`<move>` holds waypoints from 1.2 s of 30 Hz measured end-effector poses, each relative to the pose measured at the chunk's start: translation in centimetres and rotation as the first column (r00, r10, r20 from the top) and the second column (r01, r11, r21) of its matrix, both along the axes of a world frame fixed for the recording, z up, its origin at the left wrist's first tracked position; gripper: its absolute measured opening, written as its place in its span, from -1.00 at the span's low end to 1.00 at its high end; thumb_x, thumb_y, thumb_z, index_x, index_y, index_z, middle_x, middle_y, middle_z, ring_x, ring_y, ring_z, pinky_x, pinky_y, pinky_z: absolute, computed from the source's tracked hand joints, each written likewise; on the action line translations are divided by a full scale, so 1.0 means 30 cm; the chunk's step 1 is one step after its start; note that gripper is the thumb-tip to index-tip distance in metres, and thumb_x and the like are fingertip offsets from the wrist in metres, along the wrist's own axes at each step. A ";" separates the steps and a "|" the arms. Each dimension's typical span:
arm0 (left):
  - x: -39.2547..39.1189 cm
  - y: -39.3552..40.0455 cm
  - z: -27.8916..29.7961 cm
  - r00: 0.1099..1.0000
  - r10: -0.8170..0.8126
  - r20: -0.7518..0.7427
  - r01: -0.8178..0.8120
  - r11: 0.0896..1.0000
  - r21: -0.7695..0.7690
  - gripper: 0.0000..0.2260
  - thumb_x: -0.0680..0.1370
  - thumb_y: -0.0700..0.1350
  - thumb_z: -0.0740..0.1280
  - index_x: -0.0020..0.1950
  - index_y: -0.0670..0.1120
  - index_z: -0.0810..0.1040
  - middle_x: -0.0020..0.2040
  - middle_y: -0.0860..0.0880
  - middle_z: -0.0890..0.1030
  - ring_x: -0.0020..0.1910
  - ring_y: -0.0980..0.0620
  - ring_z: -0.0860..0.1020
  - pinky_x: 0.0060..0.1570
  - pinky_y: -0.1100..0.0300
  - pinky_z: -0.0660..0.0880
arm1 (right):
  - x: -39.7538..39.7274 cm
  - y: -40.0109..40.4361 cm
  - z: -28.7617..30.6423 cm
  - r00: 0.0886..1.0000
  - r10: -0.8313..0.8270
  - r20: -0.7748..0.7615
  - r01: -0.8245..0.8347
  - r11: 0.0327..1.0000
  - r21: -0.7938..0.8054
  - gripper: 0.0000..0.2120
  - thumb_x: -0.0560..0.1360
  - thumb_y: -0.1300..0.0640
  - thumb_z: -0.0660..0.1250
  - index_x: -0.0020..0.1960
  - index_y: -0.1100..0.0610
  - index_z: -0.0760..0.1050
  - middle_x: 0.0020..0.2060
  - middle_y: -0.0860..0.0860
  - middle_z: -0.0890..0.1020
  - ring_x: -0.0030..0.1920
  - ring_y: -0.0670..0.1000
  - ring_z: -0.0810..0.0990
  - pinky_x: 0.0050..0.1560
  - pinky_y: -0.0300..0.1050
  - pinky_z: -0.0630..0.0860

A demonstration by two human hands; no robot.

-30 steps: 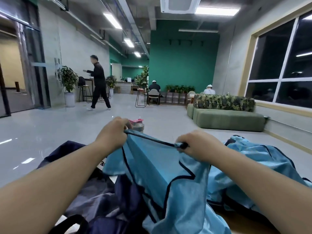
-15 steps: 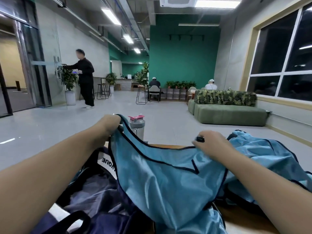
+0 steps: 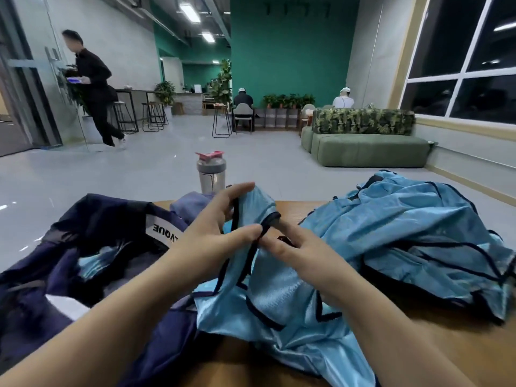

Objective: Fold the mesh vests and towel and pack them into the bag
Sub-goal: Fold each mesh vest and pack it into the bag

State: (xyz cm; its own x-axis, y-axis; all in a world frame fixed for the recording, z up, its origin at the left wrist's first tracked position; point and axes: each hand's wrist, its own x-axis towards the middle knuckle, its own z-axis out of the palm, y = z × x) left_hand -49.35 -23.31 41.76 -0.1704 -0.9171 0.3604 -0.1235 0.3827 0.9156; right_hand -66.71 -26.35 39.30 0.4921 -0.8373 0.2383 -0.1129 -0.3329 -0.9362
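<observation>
A light blue mesh vest (image 3: 282,303) with dark trim hangs folded in front of me over the wooden table (image 3: 460,356). My left hand (image 3: 212,233) pinches its dark-trimmed upper edge between thumb and fingers. My right hand (image 3: 296,252) meets it there and pinches the same trim. A pile of more blue vests (image 3: 413,241) lies on the table at the right. The dark navy bag (image 3: 92,247) sits open at the left, with some blue fabric showing inside it. A lilac cloth (image 3: 192,203) peeks out behind my left hand.
A grey shaker bottle (image 3: 211,174) with a pink lid stands at the table's far edge. Beyond lie a grey floor, a green sofa (image 3: 365,146), stools, and a person (image 3: 95,88) walking at the left.
My hands, spread wide apart with the vest stretched between them, have come together at the middle, doubling the vest over. The view tilted down; the person at the left moved by the door.
</observation>
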 end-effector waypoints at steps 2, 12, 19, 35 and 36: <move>-0.019 0.002 -0.054 0.999 0.040 -0.009 -0.040 0.999 0.013 -0.56 0.39 0.04 0.38 0.27 0.16 0.49 0.18 0.01 0.61 0.15 0.01 0.59 0.22 -0.09 0.48 | -0.008 0.010 -0.021 0.986 -0.043 0.163 0.032 0.997 0.071 -0.64 0.45 -0.06 0.38 0.24 -0.09 0.50 0.11 -0.10 0.65 0.15 -0.12 0.60 0.16 -0.25 0.51; -0.108 0.030 -0.199 0.942 0.224 -0.250 -0.215 0.975 0.064 -0.62 0.57 -0.38 0.20 0.16 0.06 0.57 0.04 0.01 0.67 -0.01 0.06 0.64 0.03 0.16 0.58 | -0.110 0.041 -0.079 0.941 -0.220 0.257 0.164 0.961 0.224 -0.64 0.55 0.33 0.23 0.18 -0.06 0.52 0.00 -0.07 0.69 0.01 -0.05 0.67 -0.08 -0.21 0.60; -0.077 0.013 -0.222 0.832 0.119 -0.541 -0.031 0.985 0.168 -0.70 0.46 -0.22 0.28 0.14 0.02 0.54 0.00 -0.06 0.65 -0.07 0.06 0.64 -0.16 0.24 0.58 | -0.133 0.044 -0.110 0.948 -0.282 0.147 0.259 0.954 0.153 -0.55 0.52 0.23 0.32 0.20 -0.30 0.50 0.13 -0.14 0.62 0.15 -0.06 0.59 0.28 0.06 0.46; -0.068 0.010 -0.247 0.960 0.184 -0.210 -0.162 0.980 0.120 -0.77 0.47 -0.05 0.40 0.12 0.13 0.60 0.08 0.01 0.64 0.03 -0.01 0.61 0.10 0.07 0.55 | -0.109 0.046 -0.117 0.925 -0.348 0.153 0.331 0.935 0.129 -0.76 0.55 0.21 0.29 -0.07 -0.09 0.65 -0.21 -0.10 0.65 -0.11 -0.12 0.60 0.02 -0.20 0.50; -0.070 -0.002 -0.241 0.955 0.217 -0.203 -0.196 0.973 0.120 -0.80 0.50 -0.08 0.40 0.11 0.11 0.60 0.02 0.03 0.66 -0.02 0.03 0.62 0.06 0.13 0.56 | -0.110 0.049 -0.115 0.931 -0.337 0.137 0.321 0.939 0.127 -0.77 0.55 0.20 0.29 -0.03 -0.09 0.64 -0.20 -0.11 0.67 -0.10 -0.13 0.62 0.01 -0.22 0.49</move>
